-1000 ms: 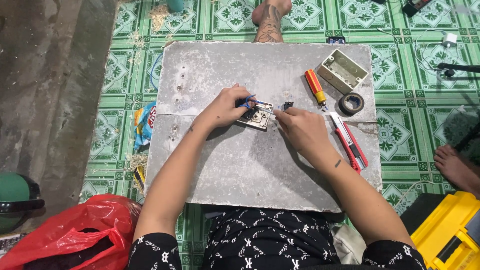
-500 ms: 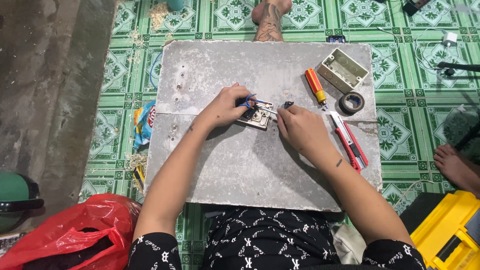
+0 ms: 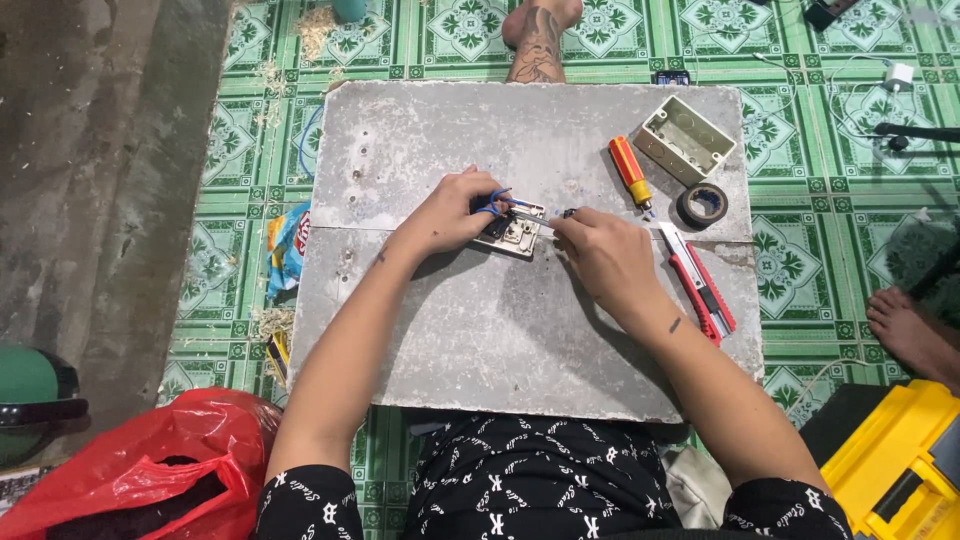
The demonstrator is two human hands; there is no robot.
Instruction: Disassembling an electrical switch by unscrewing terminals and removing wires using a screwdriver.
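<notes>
Head view: a small switch module [image 3: 515,232] lies mid-slab, pinned by the left hand [image 3: 452,212], which pinches a blue wire [image 3: 492,203]. Right hand [image 3: 600,252] grips a thin tool against it. Grey slab [image 3: 480,330] rests on green patterned floor tiles [image 3: 820,230], with a screwdriver [image 3: 630,172], tape roll [image 3: 702,205], junction box [image 3: 685,138] and red utility knife [image 3: 700,285] nearby.

Single view, head-worn, looking almost straight down from above the seated person's lap. Grey slab [image 3: 520,330] fills mid-frame, its near edge over the lap, its far edge toward top of frame. Moderately close: both forearms in frame, green tiled floor [image 3: 820,240] showing past slab's edges.
</notes>
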